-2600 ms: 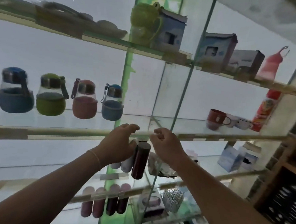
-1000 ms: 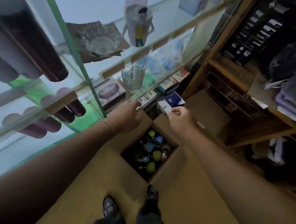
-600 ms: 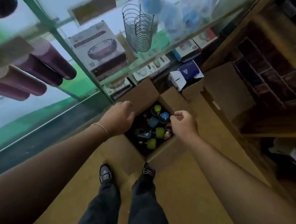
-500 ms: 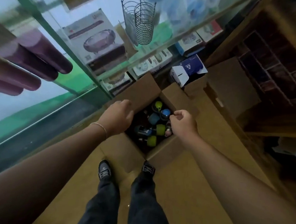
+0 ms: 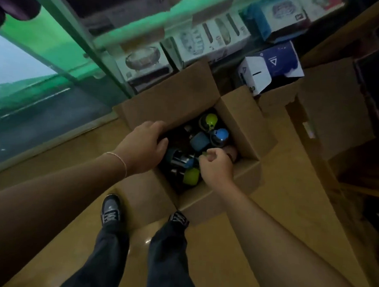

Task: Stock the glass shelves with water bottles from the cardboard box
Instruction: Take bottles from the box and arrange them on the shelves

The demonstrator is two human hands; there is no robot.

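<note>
Both hands hang over the open box (image 5: 240,124), the right hand (image 5: 216,165) loosely curled and empty just above the bottles (image 5: 191,175), nearer them than the left hand (image 5: 143,147), whose relaxed fingers hold nothing.

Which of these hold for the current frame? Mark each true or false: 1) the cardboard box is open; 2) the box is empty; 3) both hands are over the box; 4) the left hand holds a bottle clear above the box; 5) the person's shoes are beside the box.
1) True: the cardboard box has its flaps folded out.
2) False: several bottles lie inside, including a blue bottle and a green bottle.
3) True: the left hand and right hand are both at the opening.
4) False: the left hand is low at the box's edge, and no lifted bottle shows.
5) True: the shoes stand against its near side.
</note>
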